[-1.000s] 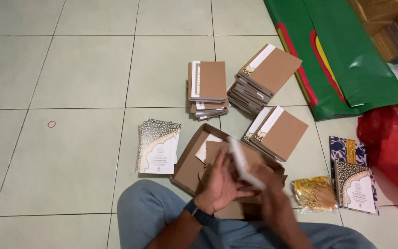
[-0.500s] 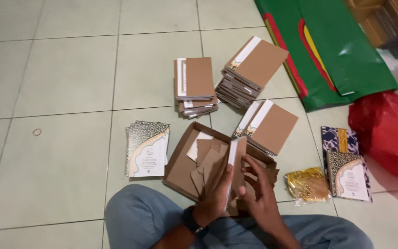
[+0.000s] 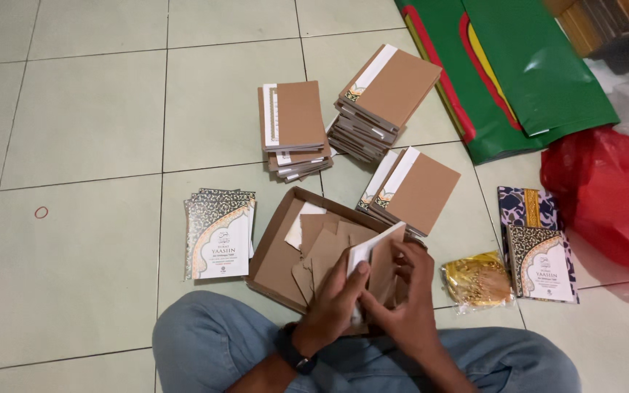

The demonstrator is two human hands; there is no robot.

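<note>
Pale green square ceramic floor tiles (image 3: 89, 109) with dark grout lines fill the scene under soft, even indoor light. A green plastic sheet with red and yellow stripes (image 3: 540, 80) and a crumpled red plastic bag (image 3: 613, 196) lie at right.

the right hand (image 3: 409, 309) hides the lower half of the brown-covered booklet (image 3: 376, 262); the red plastic bag (image 3: 609, 196) and green bag (image 3: 525, 65) run off the frame's edges.

Left hand (image 3: 333, 302): fingers curled, thumb raised, wrist banded in black. Right hand (image 3: 402, 309): fingers bent inward, meeting the left above the lap.
</note>
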